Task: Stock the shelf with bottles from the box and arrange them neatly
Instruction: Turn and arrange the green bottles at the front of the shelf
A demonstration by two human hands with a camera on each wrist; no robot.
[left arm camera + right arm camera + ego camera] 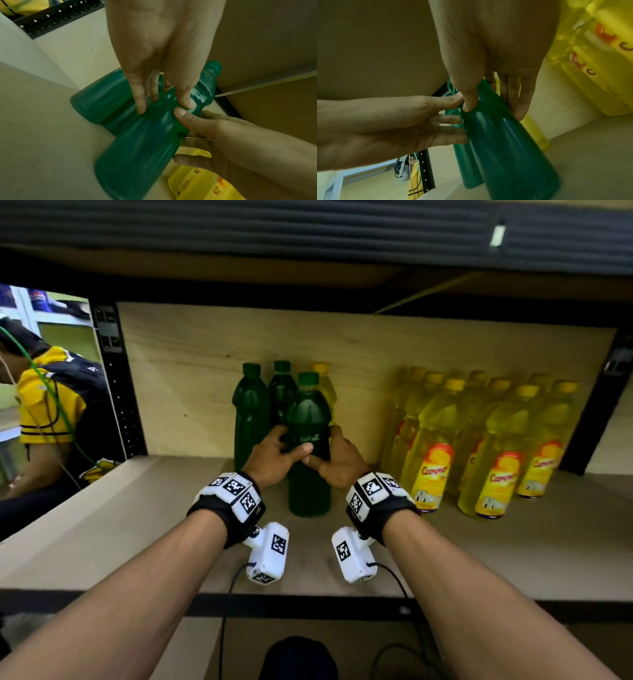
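Note:
A dark green bottle (pixel 308 474) stands upright on the shelf board (pixel 102 525), its base low on the board. My left hand (pixel 279 448) grips its middle from the left and my right hand (pixel 334 457) from the right, thumbs meeting on the near side. The left wrist view shows my left hand (pixel 159 92) with thumb and fingers on the green bottle (pixel 140 148). The right wrist view shows my right hand (pixel 493 94) wrapped around the same bottle (pixel 505 148). Two more green bottles (pixel 250 412) and one yellow bottle (pixel 324 386) stand behind it against the back panel.
Several yellow labelled bottles (pixel 479 440) stand in rows at the right of the shelf. A black perforated upright (pixel 118 392) bounds the shelf's left end, and a person in a yellow shirt (pixel 48 405) is beyond it. Bare board lies to the left and in front.

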